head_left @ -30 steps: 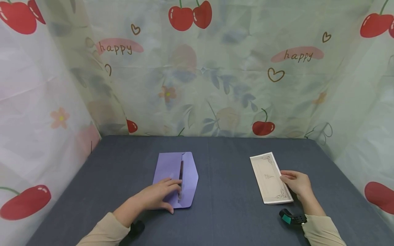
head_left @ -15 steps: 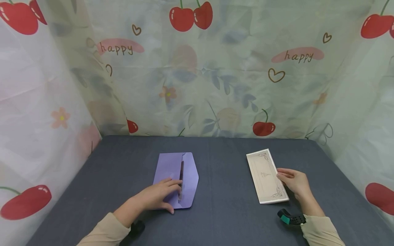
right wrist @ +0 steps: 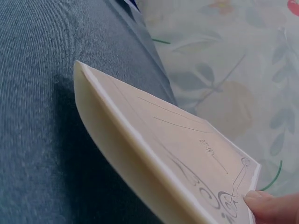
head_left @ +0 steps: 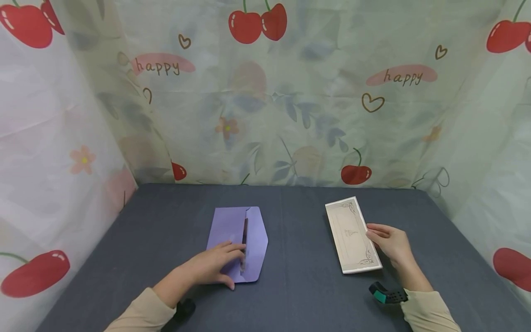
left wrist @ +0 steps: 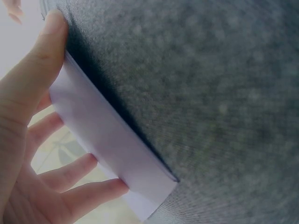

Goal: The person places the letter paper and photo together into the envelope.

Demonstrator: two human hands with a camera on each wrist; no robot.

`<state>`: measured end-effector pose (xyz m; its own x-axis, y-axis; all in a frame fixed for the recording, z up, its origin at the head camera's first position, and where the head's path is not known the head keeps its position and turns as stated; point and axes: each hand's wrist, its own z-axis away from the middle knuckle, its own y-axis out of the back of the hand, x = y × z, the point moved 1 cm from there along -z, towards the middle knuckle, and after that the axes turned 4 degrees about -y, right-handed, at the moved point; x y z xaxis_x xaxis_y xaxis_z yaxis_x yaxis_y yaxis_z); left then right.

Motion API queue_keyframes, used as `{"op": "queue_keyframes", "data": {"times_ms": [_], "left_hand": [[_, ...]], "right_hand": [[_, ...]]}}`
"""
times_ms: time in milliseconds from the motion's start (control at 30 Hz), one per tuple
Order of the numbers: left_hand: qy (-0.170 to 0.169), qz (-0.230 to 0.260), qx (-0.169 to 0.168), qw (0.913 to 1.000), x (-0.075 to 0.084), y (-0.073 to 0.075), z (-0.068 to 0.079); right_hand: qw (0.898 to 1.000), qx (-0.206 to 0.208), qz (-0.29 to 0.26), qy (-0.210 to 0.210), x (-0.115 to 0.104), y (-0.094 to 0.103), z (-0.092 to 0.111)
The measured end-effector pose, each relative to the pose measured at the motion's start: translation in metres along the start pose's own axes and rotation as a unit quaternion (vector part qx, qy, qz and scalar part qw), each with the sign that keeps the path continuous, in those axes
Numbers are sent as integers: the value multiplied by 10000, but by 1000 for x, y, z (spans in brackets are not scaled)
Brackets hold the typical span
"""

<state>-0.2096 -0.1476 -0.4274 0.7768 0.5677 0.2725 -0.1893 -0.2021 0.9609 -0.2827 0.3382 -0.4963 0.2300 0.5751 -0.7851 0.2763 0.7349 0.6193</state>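
Observation:
A purple envelope (head_left: 258, 244) lies on the dark table left of the middle, its pointed flap spread out to the right and a dark slit showing at its mouth. My left hand (head_left: 211, 263) rests on it with spread fingers. The fingertips touch the envelope near the slit, and the thumb lies by its near edge. On the right, my right hand (head_left: 392, 244) pinches a cream folded card (head_left: 350, 235) by its right edge. Scroll ornaments decorate the card's corners. In the right wrist view the card (right wrist: 187, 135) is raised and tilted, its folded layers slightly parted above a shadow.
The dark grey tablecloth (head_left: 298, 295) covers the table. Behind and at both sides hangs a cherry-printed curtain (head_left: 307, 92). A black band with a teal part (head_left: 386, 295) is at my right wrist; a black object (head_left: 185, 308) shows beneath the left one.
My right hand has carried the card leftward and slightly away from me, towards the envelope. The left hand and the envelope have stayed in place.

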Motion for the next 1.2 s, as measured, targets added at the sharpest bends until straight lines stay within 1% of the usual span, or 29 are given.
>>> {"op": "queue_keyframes", "data": {"times_ms": [400, 567, 800, 967, 1200], "left_hand": [[-83, -52, 64, 9999, -1, -1, 0], [-102, -86, 92, 9999, 0, -1, 0], [-87, -81, 92, 9999, -1, -2, 1], [-101, -113, 124, 9998, -2, -3, 0], [-46, -107, 87, 9999, -3, -3, -1]], "right_hand": [[9993, -197, -273, -153, -20, -5, 10], [9993, -288, -240, -25, -20, -11, 9], [9992, -250, -298, 79, -18, -21, 5], [9990, -271, -323, 152, -21, -25, 6], [9987, -333, -351, 136, -28, -31, 9]]}}
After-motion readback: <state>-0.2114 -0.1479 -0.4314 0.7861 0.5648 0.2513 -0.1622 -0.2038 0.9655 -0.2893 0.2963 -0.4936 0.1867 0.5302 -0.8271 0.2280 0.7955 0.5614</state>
